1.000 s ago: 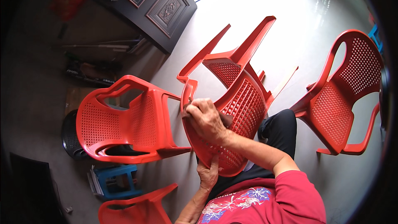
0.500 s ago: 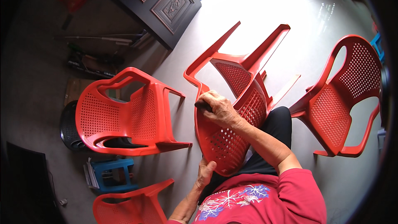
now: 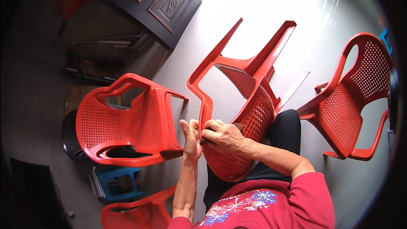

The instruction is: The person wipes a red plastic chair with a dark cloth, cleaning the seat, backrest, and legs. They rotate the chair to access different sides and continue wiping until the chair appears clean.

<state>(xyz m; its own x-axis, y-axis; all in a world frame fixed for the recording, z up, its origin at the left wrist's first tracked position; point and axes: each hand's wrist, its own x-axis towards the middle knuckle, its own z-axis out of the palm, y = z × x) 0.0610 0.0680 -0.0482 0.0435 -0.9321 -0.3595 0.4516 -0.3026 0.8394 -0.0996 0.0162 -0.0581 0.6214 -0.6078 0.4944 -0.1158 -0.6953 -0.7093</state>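
Head view: our left hand (image 3: 193,144) has come up from the chair back's lower edge to its left side rim, near our right hand (image 3: 224,136), its thumb standing free; we cannot tell whether its fingers grip. Our right hand, closed on one brown cloth (image 3: 204,140), has slid lower along that rim, so both hands now meet at one spot. The tilted red chair (image 3: 259,114) leans at our lap, legs pointing away. Beyond it we count three more, four altogether: a cut-off chair (image 3: 142,216) at the bottom, then, past one blue stool (image 3: 114,173), a left chair (image 3: 144,123) and a right chair (image 3: 339,110). Farther off stands one dark carved door (image 3: 169,12).
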